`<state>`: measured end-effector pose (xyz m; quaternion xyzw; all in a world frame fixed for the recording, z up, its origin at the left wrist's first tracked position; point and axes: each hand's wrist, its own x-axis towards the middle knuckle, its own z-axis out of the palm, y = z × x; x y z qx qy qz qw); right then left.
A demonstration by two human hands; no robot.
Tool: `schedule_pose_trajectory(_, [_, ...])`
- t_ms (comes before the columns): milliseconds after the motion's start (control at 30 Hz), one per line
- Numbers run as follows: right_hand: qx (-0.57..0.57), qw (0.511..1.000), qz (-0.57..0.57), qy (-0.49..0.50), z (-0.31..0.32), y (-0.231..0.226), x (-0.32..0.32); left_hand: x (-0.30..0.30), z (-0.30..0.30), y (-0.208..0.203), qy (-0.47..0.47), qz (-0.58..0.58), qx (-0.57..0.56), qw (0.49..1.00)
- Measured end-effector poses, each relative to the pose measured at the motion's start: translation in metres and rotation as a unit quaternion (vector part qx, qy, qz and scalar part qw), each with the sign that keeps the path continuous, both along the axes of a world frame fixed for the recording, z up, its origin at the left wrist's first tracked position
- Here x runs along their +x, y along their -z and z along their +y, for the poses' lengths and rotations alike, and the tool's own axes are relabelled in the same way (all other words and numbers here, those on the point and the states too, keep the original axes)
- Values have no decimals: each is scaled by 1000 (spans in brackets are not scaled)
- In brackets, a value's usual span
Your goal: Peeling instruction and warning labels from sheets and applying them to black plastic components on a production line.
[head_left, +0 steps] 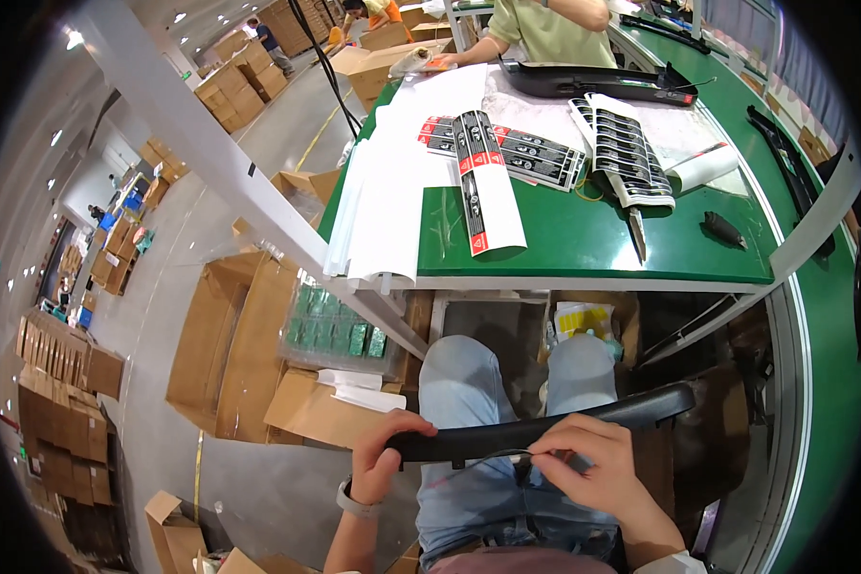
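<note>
A long, curved black plastic part [493,439] lies across my lap above my thighs, its right end raised. My left hand [381,457] is wrapped round its left end. My right hand [588,464] pinches a thin cable [474,466] at the near edge of the part, right of its middle. The cable runs left from my fingertips along that edge; its far end is hard to make out. Where the cable meets the part is hidden by my right fingers.
Ahead stands a green table [545,258] with label sheets [541,158], a stack of labels [627,153], a pointed metal blade [637,234] and another black part [593,84]. Someone in light green [555,33] works at its far side. An open carton [215,354] sits at left; a conveyor [837,383] runs along the right.
</note>
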<state>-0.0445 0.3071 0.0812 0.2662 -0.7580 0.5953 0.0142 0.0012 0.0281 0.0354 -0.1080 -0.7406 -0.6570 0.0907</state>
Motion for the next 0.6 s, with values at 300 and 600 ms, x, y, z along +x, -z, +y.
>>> schedule_pose_trajectory(300, [-35,985,-167,-23,-15,19,-8,-1,-2,3,-19,8,-27,999])
schedule_pose_trajectory(600, [-68,981,-181,-10,-18,35,-10,-2,-6,-1,-9,-26,-29,999])
